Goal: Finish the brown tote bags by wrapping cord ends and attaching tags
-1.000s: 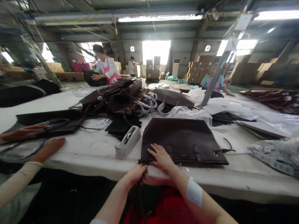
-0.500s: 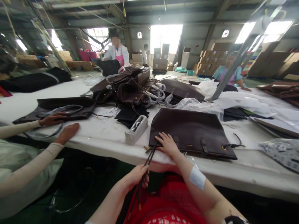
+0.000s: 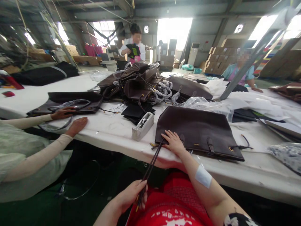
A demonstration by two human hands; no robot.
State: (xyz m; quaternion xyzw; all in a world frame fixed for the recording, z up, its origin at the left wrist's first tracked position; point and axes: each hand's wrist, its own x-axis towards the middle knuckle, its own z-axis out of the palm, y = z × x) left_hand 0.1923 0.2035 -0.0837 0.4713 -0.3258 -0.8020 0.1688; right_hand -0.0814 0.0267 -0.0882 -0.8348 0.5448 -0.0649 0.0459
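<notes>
We grip cords (image 3: 152, 163) w/ L hand (image 3: 133, 193), btm ctr; R hand (image 3: 174, 143) spread flat on bag (image 3: 197, 127), ctr-right.

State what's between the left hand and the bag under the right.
Dark cords stretch from the left hand to the bag, in the head view.

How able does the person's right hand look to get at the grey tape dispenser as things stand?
Probably yes. The right hand rests spread on the dark brown bag, and the grey tape dispenser stands on the table just past the bag's left edge, with nothing tall between them.
</notes>
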